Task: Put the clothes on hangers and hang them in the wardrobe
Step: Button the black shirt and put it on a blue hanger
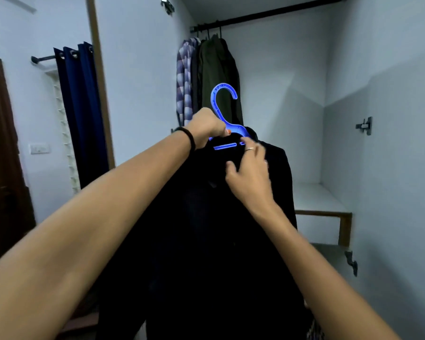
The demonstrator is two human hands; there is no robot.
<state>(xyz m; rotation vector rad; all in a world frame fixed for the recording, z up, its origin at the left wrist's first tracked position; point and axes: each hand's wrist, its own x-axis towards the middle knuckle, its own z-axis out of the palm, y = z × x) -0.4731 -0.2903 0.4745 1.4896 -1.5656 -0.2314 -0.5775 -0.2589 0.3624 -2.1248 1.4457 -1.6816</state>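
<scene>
A black garment (206, 229) hangs on a blue plastic hanger (219, 104), held up in front of the open wardrobe. My left hand (206, 127) grips the hanger at the base of its hook. My right hand (248, 175) pinches the garment's collar just below the hanger's crossbar. The hook points up and to the right, well below the black wardrobe rail (268, 14). On the rail's left end hang a checked shirt (185, 77) and a dark green garment (216, 74).
The wardrobe has pale walls and a wooden-edged shelf (322, 214) low on the right. Metal door hinges (364, 126) sit on the right wall. A dark blue curtain (81, 114) and a brown door (0, 155) stand at the left.
</scene>
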